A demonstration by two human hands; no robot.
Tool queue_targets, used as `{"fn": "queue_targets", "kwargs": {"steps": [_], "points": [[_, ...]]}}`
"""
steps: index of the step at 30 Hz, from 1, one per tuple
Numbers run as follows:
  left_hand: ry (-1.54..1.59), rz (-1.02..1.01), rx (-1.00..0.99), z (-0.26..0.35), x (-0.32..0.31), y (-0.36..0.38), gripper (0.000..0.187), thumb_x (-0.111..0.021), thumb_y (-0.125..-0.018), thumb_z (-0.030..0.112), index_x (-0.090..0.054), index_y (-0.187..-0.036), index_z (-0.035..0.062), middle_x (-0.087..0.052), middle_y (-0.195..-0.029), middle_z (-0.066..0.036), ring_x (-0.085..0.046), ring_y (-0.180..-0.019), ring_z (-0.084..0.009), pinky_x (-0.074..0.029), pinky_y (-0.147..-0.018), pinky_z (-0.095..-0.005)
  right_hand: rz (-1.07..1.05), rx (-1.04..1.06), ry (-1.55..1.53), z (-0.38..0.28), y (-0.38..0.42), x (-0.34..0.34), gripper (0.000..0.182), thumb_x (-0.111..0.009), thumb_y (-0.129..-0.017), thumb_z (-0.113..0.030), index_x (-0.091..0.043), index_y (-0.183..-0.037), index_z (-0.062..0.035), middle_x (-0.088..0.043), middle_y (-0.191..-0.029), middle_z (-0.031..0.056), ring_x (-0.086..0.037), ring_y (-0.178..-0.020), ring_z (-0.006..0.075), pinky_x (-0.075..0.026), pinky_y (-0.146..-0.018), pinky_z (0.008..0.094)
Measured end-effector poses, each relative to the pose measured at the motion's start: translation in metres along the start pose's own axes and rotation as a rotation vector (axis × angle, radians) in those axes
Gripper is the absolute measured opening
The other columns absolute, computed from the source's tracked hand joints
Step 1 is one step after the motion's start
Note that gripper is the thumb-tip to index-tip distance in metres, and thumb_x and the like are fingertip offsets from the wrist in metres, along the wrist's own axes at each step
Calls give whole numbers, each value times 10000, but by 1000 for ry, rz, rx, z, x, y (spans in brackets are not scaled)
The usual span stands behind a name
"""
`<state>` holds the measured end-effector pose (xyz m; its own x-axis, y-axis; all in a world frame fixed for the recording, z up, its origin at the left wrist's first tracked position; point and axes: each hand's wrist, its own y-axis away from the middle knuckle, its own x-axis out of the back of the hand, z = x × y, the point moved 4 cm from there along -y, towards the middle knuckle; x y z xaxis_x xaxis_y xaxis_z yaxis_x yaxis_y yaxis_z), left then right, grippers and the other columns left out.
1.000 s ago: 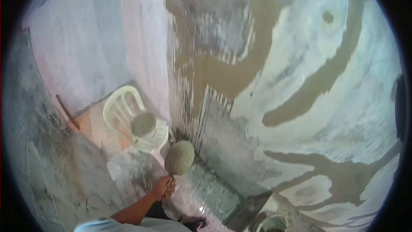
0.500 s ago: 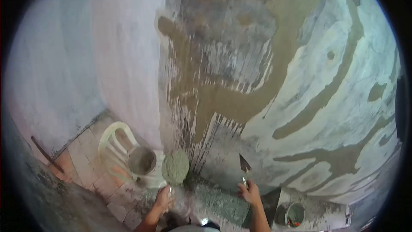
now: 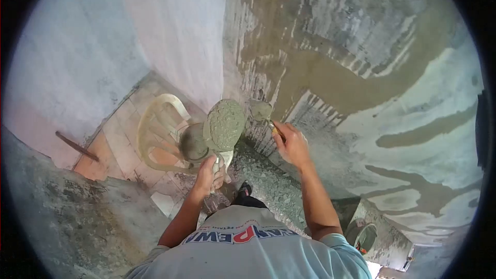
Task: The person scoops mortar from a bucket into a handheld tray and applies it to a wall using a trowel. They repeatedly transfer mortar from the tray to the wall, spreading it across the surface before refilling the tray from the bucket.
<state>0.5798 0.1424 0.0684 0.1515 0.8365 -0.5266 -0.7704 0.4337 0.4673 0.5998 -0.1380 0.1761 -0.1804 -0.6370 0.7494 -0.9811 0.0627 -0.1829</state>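
Observation:
My left hand (image 3: 209, 176) is closed round the handle of a round board or pan (image 3: 225, 125) heaped with wet grey mortar. To its right, my right hand (image 3: 291, 144) grips the handle of a trowel (image 3: 261, 110), whose blade carries a lump of mortar beside the heap. Behind both tools rises a wall (image 3: 330, 80) with brown damp patches and streaks of mortar. The exact shape of the holder under the mortar is hidden.
A pale plastic chair (image 3: 146, 129) stands on the tiled floor at the left, with a round container (image 3: 194, 142) on it. A bucket (image 3: 361, 236) sits at the lower right. Rubble (image 3: 266, 183) lies along the wall's foot. A dark bar (image 3: 76, 145) is at the far left.
The view has tilted down, bringing the shirt into sight. My right hand has moved left and up, bringing the trowel close to the mortar heap; its blade now carries mortar.

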Motion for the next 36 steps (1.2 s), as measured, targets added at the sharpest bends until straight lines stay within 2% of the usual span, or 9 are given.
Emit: {"fn": "queue_targets", "kwargs": {"steps": [1, 8, 18, 24, 25, 28, 31, 34, 36], "points": [[19, -9, 11, 9, 0, -5, 406, -394, -1034, 489, -498, -843, 146, -381, -550, 4, -291, -343, -119, -249, -318, -299, 173, 237, 86, 4, -17, -7, 365, -630, -939, -206, -651, -1292, -115, -674, -993, 195, -655, -925, 419, -514, -792, 497], [32, 18, -22, 51, 18, -31, 411, -415, -1038, 448, -502, -822, 109, -387, -556, -9, -325, -366, -127, -254, -343, -287, -172, 149, 1, 3, -119, -11, 352, -626, -938, -213, -664, -1273, -110, -693, -1043, 164, -659, -947, 406, -533, -808, 461], [-45, -29, 24, 109, 63, -50, 407, -392, -1034, 427, -488, -784, 120, -384, -539, -2, -303, -349, -119, -241, -335, -286, -149, 208, 49, -45, -142, -50, 365, -631, -940, -217, -665, -1279, -88, -677, -1016, 225, -654, -898, 428, -538, -794, 458], [-82, -118, 73, 136, 103, -78, 417, -402, -1028, 436, -481, -757, 130, -393, -544, 14, -313, -355, -114, -254, -340, -285, -132, 304, -183, -60, -152, -93, 363, -676, -914, -116, -668, -1269, -39, -685, -983, 182, -655, -750, 312, -521, -689, 380], [-83, -131, 106, 143, 106, -80, 417, -406, -1027, 439, -479, -755, 131, -395, -546, 17, -313, -357, -111, -255, -339, -285, -143, 213, -182, -59, -153, -100, 354, -676, -934, -125, -667, -1272, -21, -701, -987, 133, -627, -726, 205, -509, -669, 341], [-130, -116, 123, 156, 114, -89, 426, -397, -1029, 456, -475, -759, 136, -385, -551, 26, -304, -361, -99, -252, -336, -277, -123, 105, -287, -62, -156, -113, 348, -668, -955, -140, -659, -1269, 9, -684, -950, 74, -567, -695, 114, -482, -633, 301], [-102, -170, 158, 166, 115, -96, 428, -386, -1030, 478, -477, -781, 141, -373, -553, 29, -292, -361, -93, -249, -330, -272, -140, -25, -347, -74, -161, -112, 346, -663, -967, -141, -653, -1270, 26, -649, -896, 31, -514, -673, 68, -452, -606, 270], [-101, -212, 137, 181, 106, -103, 434, -372, -1035, 497, -477, -805, 144, -363, -550, 30, -293, -359, -92, -239, -322, -268, -155, -151, -410, -72, -172, -106, 382, -709, -934, -145, -654, -1296, -37, -701, -932, 70, -605, -778, 116, -504, -705, 288], [-77, -225, 150, 190, 97, -109, 431, -365, -1040, 499, -469, -813, 147, -358, -553, 32, -292, -358, -98, -243, -312, -268, -65, -20, -315, -94, -181, -82, 401, -729, -924, -157, -651, -1287, -8, -675, -906, 39, -556, -725, 76, -477, -650, 272]]}}
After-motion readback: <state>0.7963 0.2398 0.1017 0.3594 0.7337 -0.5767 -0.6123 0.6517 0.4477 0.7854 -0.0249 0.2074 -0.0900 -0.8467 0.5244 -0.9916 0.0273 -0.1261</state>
